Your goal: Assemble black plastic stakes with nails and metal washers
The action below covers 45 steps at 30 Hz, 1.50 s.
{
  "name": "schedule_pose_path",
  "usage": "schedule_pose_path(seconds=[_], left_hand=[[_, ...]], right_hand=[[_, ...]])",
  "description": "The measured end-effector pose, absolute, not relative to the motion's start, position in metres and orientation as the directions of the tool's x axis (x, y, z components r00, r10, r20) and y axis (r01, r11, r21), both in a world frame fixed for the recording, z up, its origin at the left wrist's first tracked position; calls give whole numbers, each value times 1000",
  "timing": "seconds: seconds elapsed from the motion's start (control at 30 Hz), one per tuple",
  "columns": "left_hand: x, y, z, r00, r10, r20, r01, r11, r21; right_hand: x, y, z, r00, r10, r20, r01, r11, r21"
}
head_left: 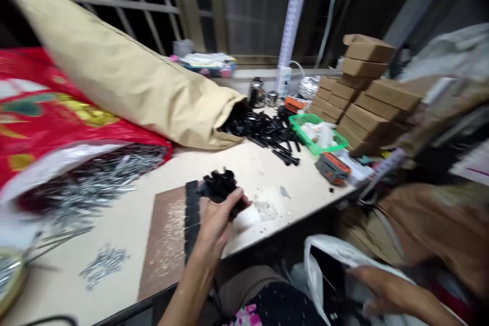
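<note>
My left hand (pixel 219 219) is closed around a bunch of black plastic parts (pixel 220 184), held just above the table beside a black notched strip (pixel 191 219). My right hand (pixel 382 288) is at the mouth of a white plastic bag (pixel 315 265) low on the right. Its fingers and thumb look apart, though blurred, with nothing visible between them. Dark things inside the bag are too unclear to name. A brown board (pixel 162 244) with pale crumbs lies left of the strip. A small heap of silvery metal pieces (pixel 103 265) rests farther left.
Black parts (pixel 267 130) spill from a beige sack (pixel 164 97). Metal pins (pixel 103 178) pour from a red bag (pixel 76 117). At the right stand a green basket (pixel 315 147), an orange-and-grey box (pixel 333 168) and stacked cardboard boxes (pixel 369 107). The table edge (pixel 294 223) runs before me.
</note>
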<state>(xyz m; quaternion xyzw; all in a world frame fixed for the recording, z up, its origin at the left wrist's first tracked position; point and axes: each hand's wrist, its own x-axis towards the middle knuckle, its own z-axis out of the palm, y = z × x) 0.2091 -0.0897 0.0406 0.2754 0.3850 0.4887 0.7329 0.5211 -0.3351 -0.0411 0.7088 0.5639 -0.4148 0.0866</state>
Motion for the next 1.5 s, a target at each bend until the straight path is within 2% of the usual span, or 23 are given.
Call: schedule_pose_path(seconds=[0.13, 0.23, 0.37, 0.47, 0.6, 0.83, 0.97, 1.03, 1.1, 1.17, 1.27, 1.4, 1.5], left_hand=[[192, -94, 31, 83, 964, -252, -493, 260, 830], [169, -101, 20, -77, 970, -229, -494, 163, 854], [123, -118, 4, -316, 938, -144, -309, 41, 950], [87, -129, -6, -460, 878, -134, -206, 41, 978], [54, -129, -12, -533, 834, -142, -168, 60, 984], [25, -109, -14, -601, 784, -153, -255, -6, 967], [2, -100, -16, -643, 759, -102, -132, 22, 991], [-8, -95, -18, -666, 741, -86, -66, 56, 996], [-15, -89, -21, -675, 735, -68, -17, 77, 997], [-18, -83, -24, -665, 745, -53, 19, 87, 996], [-17, -77, -25, -629, 777, -22, 50, 69, 996], [-13, -78, -22, -575, 818, 15, 59, 23, 998], [-11, -84, -19, -556, 831, 17, 53, 15, 998]], right_hand=[[512, -268, -37, -181, 894, -410, 804, -105, -585], [456, -185, -6, -396, 873, -284, 736, 116, -667], [340, -87, 29, -648, 761, -7, 574, 482, -662], [253, -25, 28, -709, 691, 137, 496, 628, -599], [153, 41, 6, -697, 713, 80, 638, 667, -384], [69, 77, -22, -643, 765, 16, 743, 629, -231], [98, 82, -10, -624, 780, 54, 757, 620, -204], [122, 81, 7, -648, 747, 146, 705, 662, -255], [144, 75, 28, -692, 622, 366, 500, 779, -379], [156, 64, 48, -709, 507, 490, 334, 854, -400], [159, 45, 65, -759, 411, 505, 252, 901, -354], [149, 31, 70, -847, 315, 428, 190, 932, -310], [142, 33, 68, -866, 283, 412, 105, 909, -402]])
